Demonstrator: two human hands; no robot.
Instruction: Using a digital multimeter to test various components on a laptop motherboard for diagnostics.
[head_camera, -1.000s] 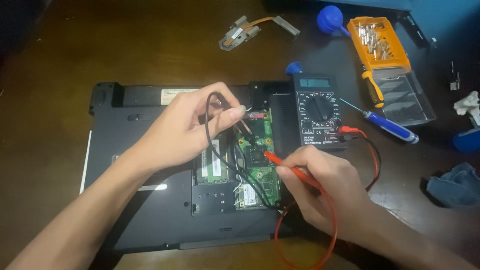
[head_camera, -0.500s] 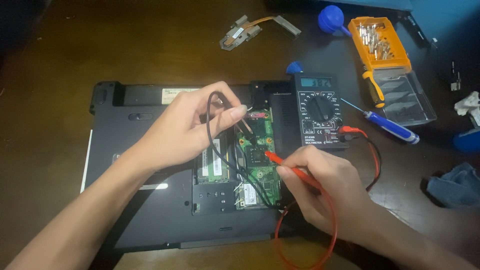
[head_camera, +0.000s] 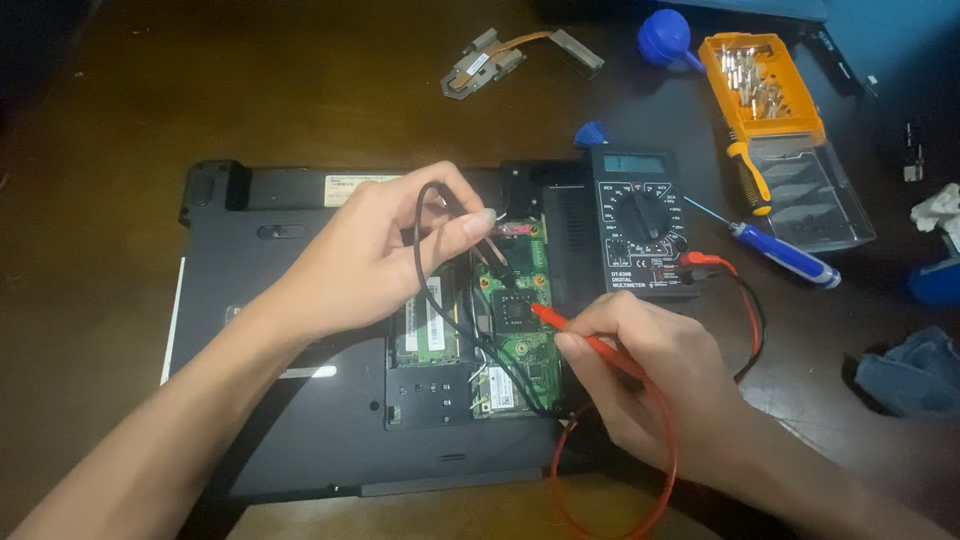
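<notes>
Both probes pinched over the open laptop's board.
Your left hand (head_camera: 385, 250) fingers grip the black probe (head_camera: 487, 243), your right hand (head_camera: 655, 365) fingers the red probe (head_camera: 575, 330), tips on the green circuit board (head_camera: 520, 320) at centre frame; the multimeter (head_camera: 642, 222) lies alongside, readable.

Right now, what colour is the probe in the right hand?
Red: the probe in the right hand has a red body and red lead, shown in the head view.

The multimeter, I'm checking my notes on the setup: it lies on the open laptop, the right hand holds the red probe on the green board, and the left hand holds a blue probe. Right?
Not quite: the probe in the left hand is black, not blue, as the head view shows. The rest holds: the multimeter lies on the open laptop, and the right hand holds the red probe on the green board.
</notes>
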